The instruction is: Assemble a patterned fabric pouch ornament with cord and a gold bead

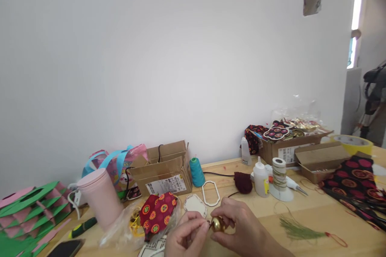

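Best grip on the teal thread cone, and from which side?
Likely around the middle of the teal thread cone, from front right: it stands upright, narrowing upward, and the cardboard box crowds its left. The cream frame in front lies flat.

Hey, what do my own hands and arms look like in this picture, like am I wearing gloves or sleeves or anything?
Neither your left hand nor your right hand wears a glove. Part of your right forearm shows too, bare, with no sleeve, watch or bracelet in view. The bottom edge cuts off the rest, so I can't tell what you wear higher up.
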The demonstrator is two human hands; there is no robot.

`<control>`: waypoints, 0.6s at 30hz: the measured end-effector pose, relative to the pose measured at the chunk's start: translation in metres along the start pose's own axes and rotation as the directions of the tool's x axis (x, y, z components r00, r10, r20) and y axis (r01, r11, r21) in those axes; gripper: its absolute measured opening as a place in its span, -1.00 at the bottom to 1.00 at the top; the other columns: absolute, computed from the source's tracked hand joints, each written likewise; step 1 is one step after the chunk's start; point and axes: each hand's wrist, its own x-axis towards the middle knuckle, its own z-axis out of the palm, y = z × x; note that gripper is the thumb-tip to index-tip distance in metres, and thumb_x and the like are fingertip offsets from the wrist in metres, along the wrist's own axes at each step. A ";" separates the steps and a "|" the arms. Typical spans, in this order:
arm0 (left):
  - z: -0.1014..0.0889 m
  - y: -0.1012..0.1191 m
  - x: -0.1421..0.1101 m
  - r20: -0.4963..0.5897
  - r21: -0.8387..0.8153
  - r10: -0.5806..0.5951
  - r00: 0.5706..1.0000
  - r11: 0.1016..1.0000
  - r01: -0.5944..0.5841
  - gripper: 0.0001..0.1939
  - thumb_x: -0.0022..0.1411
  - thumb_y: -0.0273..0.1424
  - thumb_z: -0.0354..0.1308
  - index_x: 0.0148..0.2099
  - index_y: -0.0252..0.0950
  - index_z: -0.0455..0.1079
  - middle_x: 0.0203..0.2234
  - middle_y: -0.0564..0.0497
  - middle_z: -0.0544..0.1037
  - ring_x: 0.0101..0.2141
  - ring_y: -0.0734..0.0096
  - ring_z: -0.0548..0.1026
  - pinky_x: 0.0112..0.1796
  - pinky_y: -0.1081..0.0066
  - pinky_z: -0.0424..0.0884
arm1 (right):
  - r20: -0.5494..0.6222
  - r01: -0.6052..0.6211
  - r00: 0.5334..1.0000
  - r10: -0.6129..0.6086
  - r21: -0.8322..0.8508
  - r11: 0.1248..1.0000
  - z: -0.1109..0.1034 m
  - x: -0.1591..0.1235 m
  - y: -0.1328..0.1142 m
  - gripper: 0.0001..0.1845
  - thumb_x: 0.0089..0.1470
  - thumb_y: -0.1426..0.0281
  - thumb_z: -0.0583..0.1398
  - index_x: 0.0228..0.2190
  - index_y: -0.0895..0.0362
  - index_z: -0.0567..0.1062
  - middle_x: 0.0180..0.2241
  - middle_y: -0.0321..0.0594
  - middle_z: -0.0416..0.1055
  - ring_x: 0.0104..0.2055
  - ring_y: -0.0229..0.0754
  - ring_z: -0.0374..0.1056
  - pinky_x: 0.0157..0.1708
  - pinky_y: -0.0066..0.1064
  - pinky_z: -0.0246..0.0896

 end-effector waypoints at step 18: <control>0.002 0.008 -0.003 0.026 0.387 0.130 0.991 0.913 -0.130 -0.83 -0.07 -0.32 0.12 -0.60 -0.26 0.42 -0.68 0.07 0.35 -0.77 0.64 0.02 -0.74 0.53 -0.09 | -0.068 0.146 0.986 -0.153 -0.099 0.984 -0.001 -0.004 -0.001 -0.84 -0.26 0.54 0.18 -0.48 0.18 0.41 -0.58 -0.27 0.30 -0.53 -0.29 0.21 -0.57 -0.53 0.07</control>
